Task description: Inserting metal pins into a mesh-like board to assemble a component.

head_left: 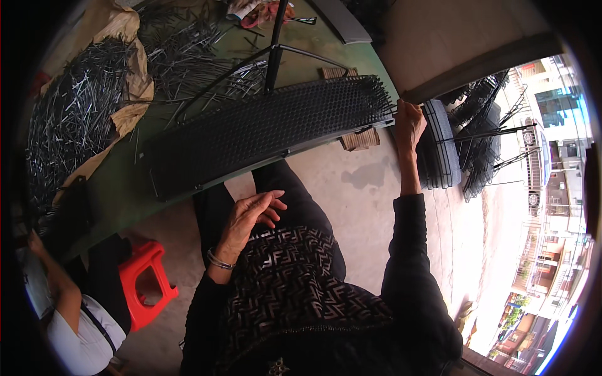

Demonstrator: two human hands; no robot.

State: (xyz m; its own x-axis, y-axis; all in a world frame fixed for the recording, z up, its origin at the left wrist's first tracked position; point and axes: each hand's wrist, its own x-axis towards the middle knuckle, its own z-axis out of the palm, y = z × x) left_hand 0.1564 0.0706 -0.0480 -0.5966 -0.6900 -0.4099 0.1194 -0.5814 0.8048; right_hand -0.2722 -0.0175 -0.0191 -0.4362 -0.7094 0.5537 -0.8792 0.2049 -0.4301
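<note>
We see a matt black panel (pixel 269 128), rough with small holes, on a smooth green tabletop (pixel 116 212); glossy dark strips (pixel 81 113), seemingly plastic, beside crinkled brown paper (pixel 135 75); ribbed cardboard (pixel 360 139); a shiny red plastic stool (pixel 131 285).

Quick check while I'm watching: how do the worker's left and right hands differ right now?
The left hand is over the lap; the right hand is at the right end of the black perforated panel.
The left hand's fingers are loosely curled; the right hand is closed in a fist, and whether it holds anything is unclear.
The left wrist wears bangles; the right shows none.
Both hands are bare.
</note>
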